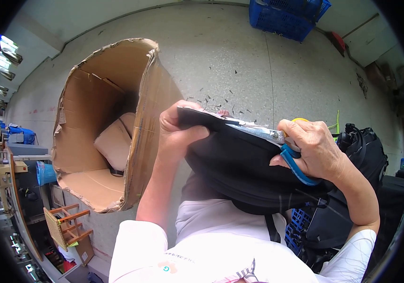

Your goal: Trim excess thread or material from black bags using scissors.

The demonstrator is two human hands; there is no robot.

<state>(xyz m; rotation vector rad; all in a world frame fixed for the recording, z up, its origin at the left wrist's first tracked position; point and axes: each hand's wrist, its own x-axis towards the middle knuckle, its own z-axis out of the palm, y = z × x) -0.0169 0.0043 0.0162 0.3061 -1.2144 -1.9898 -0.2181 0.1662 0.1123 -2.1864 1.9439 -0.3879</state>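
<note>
A black fabric piece (244, 165), perhaps a bag, hangs in front of my body with its upper edge raised. My left hand (178, 129) is closed on its left corner, thumb on the near side. In my right hand (312, 146) is a pair of scissors (300, 170) with a blue handle. A bit of yellow shows behind the knuckles. The scissors' metal part lies along the fabric's upper edge at the right. Whether the blades are apart cannot be made out. Pale, shiny material shows along that same edge.
At the left stands a tall open cardboard box (147, 122) with a beige piece (117, 141) inside. Dark scraps litter the floor (230, 61) ahead. A blue crate (282, 21) is at the far side. Black bags (367, 151) are piled at right; a wooden stool (65, 224) lies lower left.
</note>
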